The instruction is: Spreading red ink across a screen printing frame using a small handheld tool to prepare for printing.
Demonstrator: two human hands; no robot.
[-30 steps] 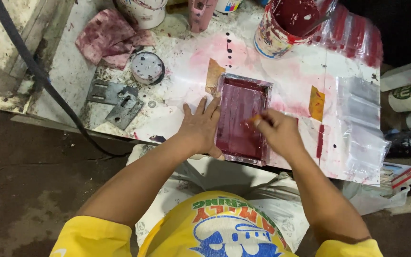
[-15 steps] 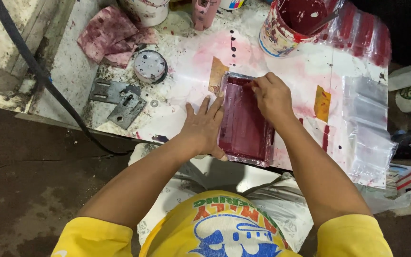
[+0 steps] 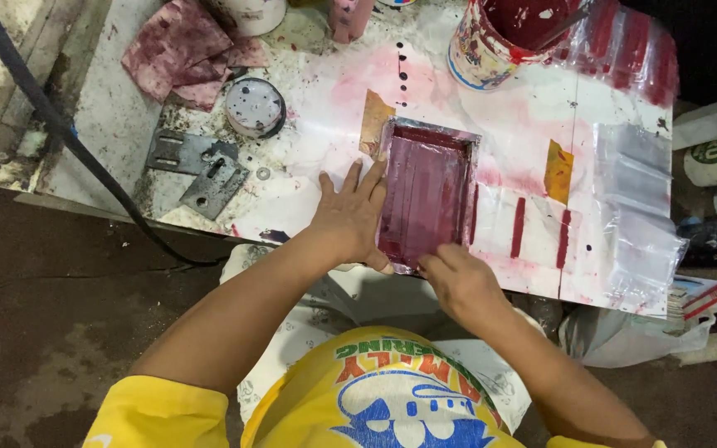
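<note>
Right hand (image 3: 462, 282) has slid from the far end of the red-inked screen frame (image 3: 427, 193) to its near edge, fingers curled, grip unclear, so that pull looks finished while my open left hand (image 3: 352, 217) pins the frame on the bench (image 3: 325, 91).

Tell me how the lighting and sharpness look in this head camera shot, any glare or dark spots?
Head view: the white worktable is brightly lit, almost washed out near the middle; the plastic bags show soft sheen; the floor at left and the top right corner fall into deep shadow; the left hand, right hand and the red-stained screen frame are fairly sharp, with little motion blur.
</note>
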